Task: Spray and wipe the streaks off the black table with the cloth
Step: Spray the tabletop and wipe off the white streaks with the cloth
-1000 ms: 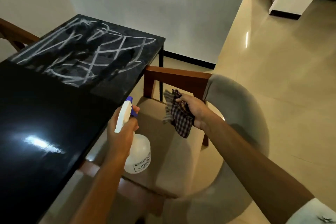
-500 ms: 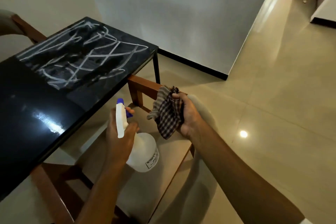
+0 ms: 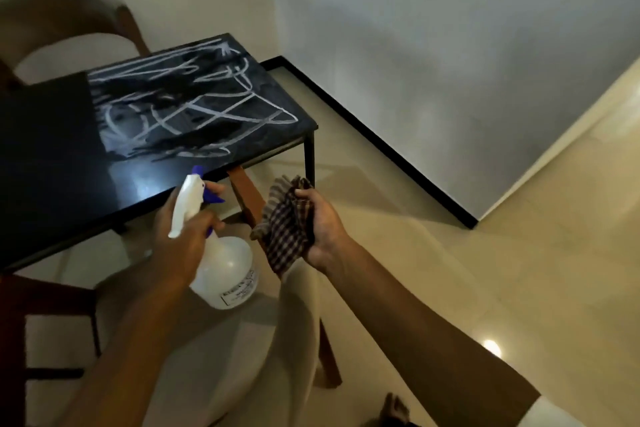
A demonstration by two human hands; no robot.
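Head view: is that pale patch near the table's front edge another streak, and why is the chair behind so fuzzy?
In the head view the patch on the black table is glare, soft-edged unlike the white streaks; a similar bright spot shines on the floor; the far chair looks smeared, probably motion blur.

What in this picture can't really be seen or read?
All head view.
Spray bottle: label print too small and blurred to read.
Black table: left part cut off by the frame edge.
Cloth: bunched in the right hand, which hides part of it.
Left hand: seen from behind, so its palm on the bottle is hidden.
Far chair: blurred.
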